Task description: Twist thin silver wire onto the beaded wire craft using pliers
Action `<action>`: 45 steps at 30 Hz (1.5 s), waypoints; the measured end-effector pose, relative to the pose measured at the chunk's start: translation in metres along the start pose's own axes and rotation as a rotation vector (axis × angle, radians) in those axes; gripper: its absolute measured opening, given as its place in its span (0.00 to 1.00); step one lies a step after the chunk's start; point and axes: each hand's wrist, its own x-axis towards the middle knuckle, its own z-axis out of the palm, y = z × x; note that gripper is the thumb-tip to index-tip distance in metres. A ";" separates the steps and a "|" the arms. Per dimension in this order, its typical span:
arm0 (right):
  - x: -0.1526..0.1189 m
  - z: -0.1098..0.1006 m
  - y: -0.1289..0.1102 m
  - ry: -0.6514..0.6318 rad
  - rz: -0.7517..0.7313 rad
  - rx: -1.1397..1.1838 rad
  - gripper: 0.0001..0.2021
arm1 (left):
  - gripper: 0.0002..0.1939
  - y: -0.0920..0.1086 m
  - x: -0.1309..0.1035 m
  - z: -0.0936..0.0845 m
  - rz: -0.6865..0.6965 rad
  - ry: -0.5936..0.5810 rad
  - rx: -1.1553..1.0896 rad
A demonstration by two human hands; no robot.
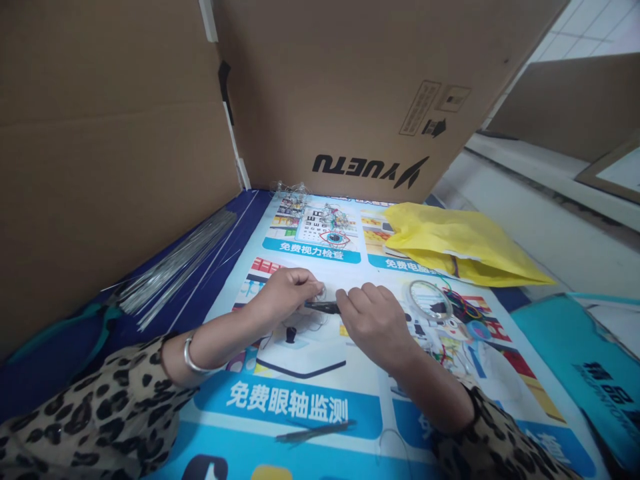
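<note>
Both hands meet over a printed poster (367, 393). My left hand (287, 293) is closed in a pinch on thin wire, which loops faintly below its fingertips. My right hand (373, 320) is wrapped round a dark, narrow tool, perhaps pliers (323, 307), whose tip reaches the left fingertips. The tool's handles are hidden in the right fist. Beyond the hands, tangled thin wire (335, 217) lies on the poster. A clear ring-shaped coil (430, 300) and coloured cords (465, 303) are to the right of the right hand.
Cardboard panels (350, 87) stand behind and at the left. A bundle of straight wires (175, 267) lies left, near a teal handle-like loop (100, 327). A yellow bag (455, 240) and teal package (580, 360) are right. Dark thin rods (315, 432) lie in front.
</note>
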 end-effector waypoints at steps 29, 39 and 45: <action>0.004 0.000 0.000 -0.030 0.058 0.139 0.06 | 0.13 0.003 0.000 -0.001 0.083 0.002 0.113; 0.003 0.001 -0.002 -0.068 0.080 0.200 0.07 | 0.11 0.009 -0.002 -0.001 0.187 0.042 0.338; -0.001 0.003 0.002 0.020 0.012 0.068 0.07 | 0.11 0.007 -0.001 -0.001 0.149 0.019 0.220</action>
